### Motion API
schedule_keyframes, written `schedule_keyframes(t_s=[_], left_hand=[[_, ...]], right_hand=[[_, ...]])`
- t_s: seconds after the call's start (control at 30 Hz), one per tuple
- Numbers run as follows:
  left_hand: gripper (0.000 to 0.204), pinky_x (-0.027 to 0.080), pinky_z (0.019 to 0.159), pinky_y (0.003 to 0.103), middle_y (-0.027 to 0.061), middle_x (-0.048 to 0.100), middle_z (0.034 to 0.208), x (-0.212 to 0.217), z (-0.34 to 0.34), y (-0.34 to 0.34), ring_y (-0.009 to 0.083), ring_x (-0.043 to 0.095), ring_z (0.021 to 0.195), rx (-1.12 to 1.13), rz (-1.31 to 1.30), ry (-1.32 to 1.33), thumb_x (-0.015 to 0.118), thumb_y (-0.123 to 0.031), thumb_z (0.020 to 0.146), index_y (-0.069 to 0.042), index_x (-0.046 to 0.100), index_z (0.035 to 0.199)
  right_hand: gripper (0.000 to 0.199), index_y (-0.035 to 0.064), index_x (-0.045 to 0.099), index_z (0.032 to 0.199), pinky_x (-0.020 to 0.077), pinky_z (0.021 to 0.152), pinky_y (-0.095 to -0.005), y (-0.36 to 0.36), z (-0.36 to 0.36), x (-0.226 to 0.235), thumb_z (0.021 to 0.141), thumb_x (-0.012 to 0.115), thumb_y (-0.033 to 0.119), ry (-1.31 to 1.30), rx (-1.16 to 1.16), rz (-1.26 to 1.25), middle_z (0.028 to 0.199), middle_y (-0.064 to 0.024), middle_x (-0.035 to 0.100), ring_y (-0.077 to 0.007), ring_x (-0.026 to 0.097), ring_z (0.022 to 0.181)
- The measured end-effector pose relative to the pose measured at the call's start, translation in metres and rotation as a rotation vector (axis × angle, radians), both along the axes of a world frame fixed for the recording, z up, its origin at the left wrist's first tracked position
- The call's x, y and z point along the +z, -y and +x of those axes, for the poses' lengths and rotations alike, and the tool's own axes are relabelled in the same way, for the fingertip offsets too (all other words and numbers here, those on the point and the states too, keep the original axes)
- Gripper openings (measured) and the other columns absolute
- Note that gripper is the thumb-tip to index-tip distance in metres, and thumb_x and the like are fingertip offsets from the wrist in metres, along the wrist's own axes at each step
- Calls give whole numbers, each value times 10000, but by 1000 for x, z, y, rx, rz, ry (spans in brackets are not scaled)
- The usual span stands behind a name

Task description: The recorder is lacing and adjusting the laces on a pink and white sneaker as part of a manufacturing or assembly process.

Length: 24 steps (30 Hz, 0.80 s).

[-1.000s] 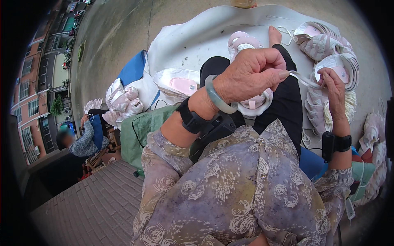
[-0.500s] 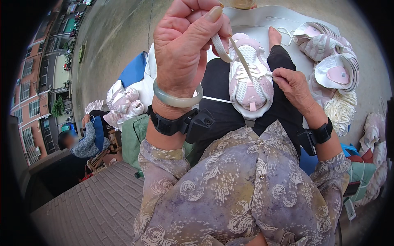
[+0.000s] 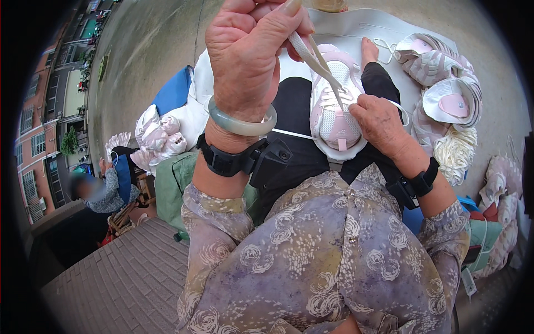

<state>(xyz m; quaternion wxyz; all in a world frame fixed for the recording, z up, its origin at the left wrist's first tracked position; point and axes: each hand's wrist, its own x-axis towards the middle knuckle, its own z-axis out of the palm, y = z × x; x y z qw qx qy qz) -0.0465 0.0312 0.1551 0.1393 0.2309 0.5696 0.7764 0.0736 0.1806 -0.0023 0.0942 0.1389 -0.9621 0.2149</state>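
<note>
A pink-and-white shoe upper [image 3: 341, 119] lies between my black-trousered thighs, partly laced across its middle. Above it, to the left, my left hand [image 3: 250, 47] is closed on a white shoelace [image 3: 303, 50]; its fingertips reach the upper edge of the view. From that hand the lace and a thin tan strip slant down to the lacing; I cannot tell whether the strip is lace or a tool. My right hand [image 3: 380, 121] is closed at the upper's right edge, with a loop of lace bending out past its knuckles. Its fingertips are partly hidden.
Nested uppers [image 3: 445, 83] and a bundle of white laces [image 3: 457, 150] lie at right. More pink-and-white uppers [image 3: 158, 133] sit at left by a green bag [image 3: 175, 189]. A white sheet [image 3: 411, 28] lies beneath. Another person [image 3: 103, 195] sits at far left.
My right hand has moved left from beside the upper to its eyelet edge, and the lace there now bows out to the right. The left hand stays raised with its lace, slightly higher.
</note>
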Motion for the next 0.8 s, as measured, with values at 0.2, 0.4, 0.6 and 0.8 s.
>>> schedule_keyframes(t_s=[0.2, 0.4, 0.6, 0.8], left_hand=[[96, 439, 515, 190, 91, 573, 705, 0, -3, 3, 115, 544, 577, 22, 8, -2, 548, -19, 850, 12, 495, 924], [93, 438, 518, 189, 91, 575, 710, -7, -10, 10, 115, 544, 577, 22, 43, -18, 549, -15, 848, 17, 497, 919], [96, 440, 531, 195, 91, 574, 716, -7, -11, 14, 117, 547, 590, -9, 64, -57, 549, -18, 850, 24, 499, 920], [140, 430, 478, 168, 36, 594, 733, -11, 2, -16, 54, 547, 586, -307, -75, -233, 564, -105, 858, -11, 552, 961]], right_hand=[[121, 72, 546, 795, 436, 588, -369, 1, -2, 1, 681, 574, 42, 19, 19, 10, 732, -80, 482, -255, 548, 717], [93, 65, 552, 787, 443, 590, -369, 4, -4, 0, 696, 570, 52, 12, -2, -100, 722, -85, 486, -258, 556, 694], [51, 55, 590, 792, 440, 622, -343, 9, -7, -8, 743, 576, 57, 184, -39, -446, 752, -81, 529, -254, 567, 708], [80, 41, 598, 833, 447, 670, -320, 10, -12, -20, 773, 586, 93, 228, -51, -526, 806, -99, 563, -271, 568, 737]])
